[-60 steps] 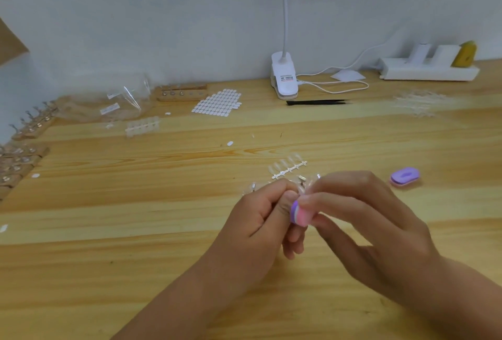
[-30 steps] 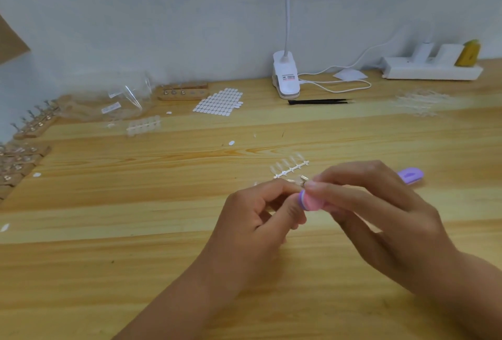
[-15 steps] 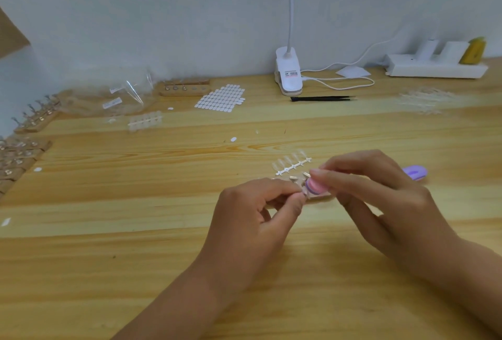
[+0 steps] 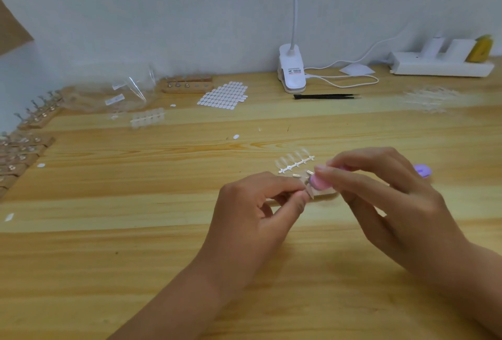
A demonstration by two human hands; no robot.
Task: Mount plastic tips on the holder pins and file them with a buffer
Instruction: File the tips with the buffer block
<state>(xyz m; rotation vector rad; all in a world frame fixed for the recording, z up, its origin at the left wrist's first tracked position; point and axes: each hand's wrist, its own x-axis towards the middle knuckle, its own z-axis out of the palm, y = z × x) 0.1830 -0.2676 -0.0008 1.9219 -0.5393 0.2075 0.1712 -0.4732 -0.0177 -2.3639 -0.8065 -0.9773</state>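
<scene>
On the wooden counter (image 4: 135,231), the left hand (image 4: 260,212) pinches a pin of the small holder (image 4: 324,192). The right hand (image 4: 385,198) grips a pink buffer (image 4: 319,182) against that pin. A strip of clear plastic tips (image 4: 294,162) lies just behind, and a purple buffer (image 4: 422,170) is beside the right hand.

Soft, even light, seemingly from overhead, keeps the wooden worktop (image 4: 135,204) uniformly bright. Only faint, diffuse shadows lie beneath the left hand (image 4: 252,212) and the right hand (image 4: 385,204). The pink buffer (image 4: 319,182) and the holder pin (image 4: 309,190) in their grip are smeared by motion. The clear bag (image 4: 108,92) at far left and the pale strips (image 4: 429,99) at far right look hazy. The wide lens bows the worktop's edges.
</scene>
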